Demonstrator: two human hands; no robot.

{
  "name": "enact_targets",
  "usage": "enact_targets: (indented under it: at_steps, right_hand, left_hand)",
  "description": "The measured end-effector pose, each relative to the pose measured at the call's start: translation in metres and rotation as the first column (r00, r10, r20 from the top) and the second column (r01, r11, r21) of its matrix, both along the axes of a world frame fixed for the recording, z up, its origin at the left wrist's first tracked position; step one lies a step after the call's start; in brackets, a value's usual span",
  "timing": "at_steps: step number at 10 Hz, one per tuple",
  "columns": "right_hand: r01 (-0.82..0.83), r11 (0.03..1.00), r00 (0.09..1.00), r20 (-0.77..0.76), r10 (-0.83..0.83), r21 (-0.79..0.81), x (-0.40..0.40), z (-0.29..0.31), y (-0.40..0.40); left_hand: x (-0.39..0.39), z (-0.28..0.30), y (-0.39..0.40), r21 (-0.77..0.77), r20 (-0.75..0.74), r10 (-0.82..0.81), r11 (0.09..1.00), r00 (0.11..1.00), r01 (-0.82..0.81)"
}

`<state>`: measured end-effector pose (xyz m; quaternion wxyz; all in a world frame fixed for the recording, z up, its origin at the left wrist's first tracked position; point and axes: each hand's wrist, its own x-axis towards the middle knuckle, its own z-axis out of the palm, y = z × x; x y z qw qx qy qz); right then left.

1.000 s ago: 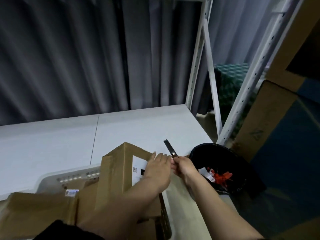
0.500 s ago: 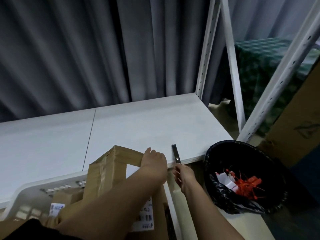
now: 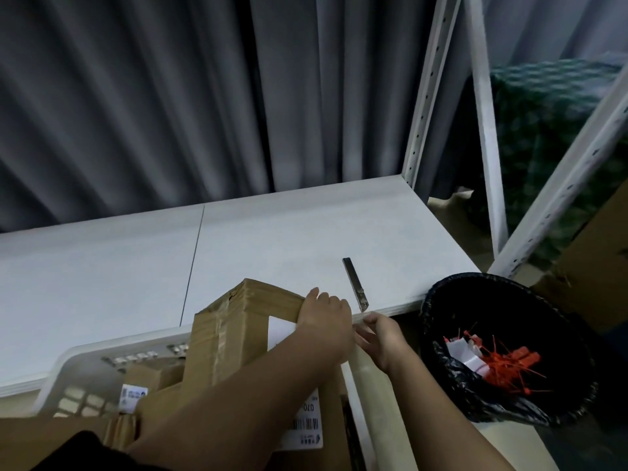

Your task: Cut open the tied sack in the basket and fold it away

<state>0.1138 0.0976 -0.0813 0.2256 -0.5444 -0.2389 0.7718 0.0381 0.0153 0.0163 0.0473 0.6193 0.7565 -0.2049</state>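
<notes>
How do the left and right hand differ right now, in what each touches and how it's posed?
The left hand lies palm-down, gripping the top corner of the upright cardboard box; the right hand is beside the box at the table edge. The left fingers are curled; the right fingers are spread, just under the blade lying on the table. Both are bare.

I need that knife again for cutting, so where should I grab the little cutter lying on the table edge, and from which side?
Take the cutter by its near end, the thicker part by the table edge, coming from the near side with the right hand, which is just short of it. It lies flat, pointing away, so pinching its long sides there probably keeps fingers off the far tip.
</notes>
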Motion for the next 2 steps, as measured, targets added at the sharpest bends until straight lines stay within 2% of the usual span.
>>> enact_targets:
  at_steps: [1,2]
  right_hand:
    - [-0.070,0.997,0.992,0.106,0.065,0.044,0.011,0.008,-0.006]
    - [-0.184,0.978,0.972,0.164,0.167,0.100,0.020,0.033,-0.015]
  left_hand:
    - [0.000,0.010,-0.008,0.038,-0.002,-0.003,0.999,1.000,0.003]
    - [0.004,0.029,-0.017,0.072,0.059,-0.017,0.997,0.998,0.013]
